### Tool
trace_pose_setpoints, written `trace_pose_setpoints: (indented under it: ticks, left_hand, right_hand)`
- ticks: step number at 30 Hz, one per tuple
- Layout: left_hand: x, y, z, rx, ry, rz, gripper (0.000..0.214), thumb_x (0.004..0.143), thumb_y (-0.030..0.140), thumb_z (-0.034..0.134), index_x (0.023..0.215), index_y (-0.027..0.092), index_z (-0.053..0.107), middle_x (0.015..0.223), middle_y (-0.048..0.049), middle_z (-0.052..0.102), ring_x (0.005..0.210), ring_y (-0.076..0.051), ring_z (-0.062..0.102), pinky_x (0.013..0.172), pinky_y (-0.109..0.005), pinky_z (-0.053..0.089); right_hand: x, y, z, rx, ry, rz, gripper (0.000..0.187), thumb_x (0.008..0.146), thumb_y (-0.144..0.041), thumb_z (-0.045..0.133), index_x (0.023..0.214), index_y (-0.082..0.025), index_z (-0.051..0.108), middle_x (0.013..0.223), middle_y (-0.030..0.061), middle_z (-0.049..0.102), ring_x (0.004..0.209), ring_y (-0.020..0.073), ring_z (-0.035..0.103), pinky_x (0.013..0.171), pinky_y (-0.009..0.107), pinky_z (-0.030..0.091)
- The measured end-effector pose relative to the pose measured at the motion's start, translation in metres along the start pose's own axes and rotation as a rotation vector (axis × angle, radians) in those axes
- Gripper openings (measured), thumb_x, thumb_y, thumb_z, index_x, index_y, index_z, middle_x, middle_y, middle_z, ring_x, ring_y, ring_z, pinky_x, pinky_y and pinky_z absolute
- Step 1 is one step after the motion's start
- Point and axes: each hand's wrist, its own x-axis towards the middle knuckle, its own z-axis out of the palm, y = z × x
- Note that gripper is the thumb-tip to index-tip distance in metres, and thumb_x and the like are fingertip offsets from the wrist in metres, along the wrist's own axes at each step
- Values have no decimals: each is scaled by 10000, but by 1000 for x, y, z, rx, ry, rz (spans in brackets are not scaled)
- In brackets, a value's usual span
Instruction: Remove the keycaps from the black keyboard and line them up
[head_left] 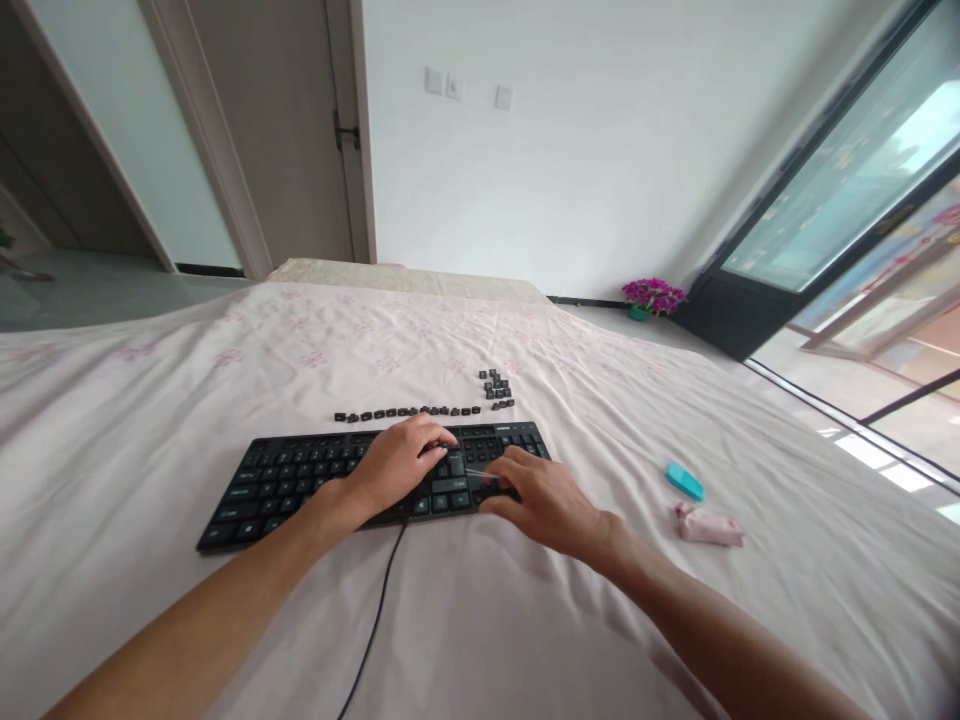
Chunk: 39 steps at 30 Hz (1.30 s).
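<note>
Bed point(150, 420), pink sheet, soft and rumpled: poor footing for small parts. Keyboard point(300, 480) lies flat mid-bed, nearer the near edge, cable point(379, 610) trailing toward that edge. Judged light, stiff plastic; best held by its long edges, not the keys. Left hand point(397, 462) rests on its right-centre keys, fingers bent and bunched; can't tell if they pinch anything. Right hand point(547, 505) sits at the right end, thumb and fingers closed on what looks like a thin pale tool point(480, 473); view poor. Pink bundle point(709, 526) and teal block point(685, 482) lie toward the right edge. Loose keycaps point(409, 411) lie in a row just beyond the keyboard: tiny, smooth, likely slippery; take them by their sides.
</note>
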Motion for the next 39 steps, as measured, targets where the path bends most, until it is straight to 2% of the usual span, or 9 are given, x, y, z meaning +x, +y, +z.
trace_pose_setpoints:
  ticks: [3,6,10,13,17,21,25,31,39]
  left_hand:
    - [-7,-13,-10,50,-1,8,196,834,170,530,934,232,687,964,-13,655,909,-161,605,842,-280,459]
    - [-14,-23,-19,72,5,-4,197,846,182,515,929,235,686,965,-14,655,900,-159,609,836,-279,464]
    - [-23,-33,-29,71,21,-5,198,864,203,493,930,234,677,992,-18,652,923,-157,607,847,-276,466]
    - [-31,-42,-37,81,29,-9,201,871,227,482,935,238,673,1005,-16,652,935,-158,608,857,-276,471]
    - [-40,-52,-42,105,39,-36,205,875,253,472,935,242,668,1006,-16,652,939,-162,612,860,-276,479]
    - [-45,-59,-40,97,62,-66,201,885,266,464,933,243,657,1006,-12,644,945,-157,608,873,-275,478]
    - [-45,-64,-37,92,29,-84,198,891,291,466,937,255,655,1034,-12,629,968,-157,599,884,-281,477]
    - [-43,-68,-36,91,-2,-105,208,894,325,464,939,264,658,1063,-14,619,976,-165,599,893,-295,478]
    - [-43,-66,-36,83,2,-103,222,891,340,462,940,262,663,1049,-19,631,963,-167,609,877,-288,491]
  right_hand:
    - [6,-2,3,-35,-82,53,229,792,-388,653,944,-219,629,881,19,605,733,149,564,626,235,360]
    - [9,-2,1,3,-133,65,128,779,-303,655,863,-205,648,848,16,622,743,150,574,641,233,367]
    - [15,12,-7,230,-144,92,89,769,-230,630,844,-208,672,808,0,657,744,144,599,665,228,407]
    - [32,43,-15,459,-34,259,179,808,-280,571,935,-189,658,765,0,670,591,117,586,586,227,439]
    - [75,102,-26,552,199,363,201,811,-279,550,929,-140,637,837,44,707,550,98,582,590,226,468]
    - [116,154,-25,395,301,468,182,793,-273,574,879,-135,656,815,58,717,566,103,605,579,209,463]
    - [143,186,-13,297,311,529,200,727,-333,656,766,-139,688,676,49,692,540,121,590,541,218,432]
    - [163,202,1,206,263,534,207,698,-368,686,782,-185,733,701,29,695,597,131,589,539,213,405]
    - [162,208,-1,165,181,479,191,762,-303,621,873,-221,753,819,19,720,641,126,607,605,215,439]
